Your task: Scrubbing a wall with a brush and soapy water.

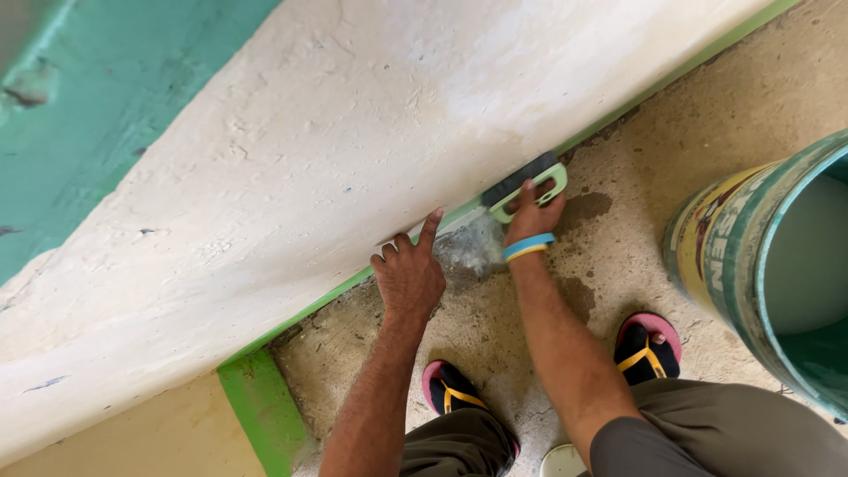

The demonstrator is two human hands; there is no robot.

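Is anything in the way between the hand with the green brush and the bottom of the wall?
Nothing visible. The right hand holds the green-handled brush directly against the white plastered wall's base.

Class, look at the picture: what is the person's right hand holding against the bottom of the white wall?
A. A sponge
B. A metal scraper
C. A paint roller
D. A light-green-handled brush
D: the right hand grips a light-green-handled brush with dark bristles pressed at the foot of the white wall.
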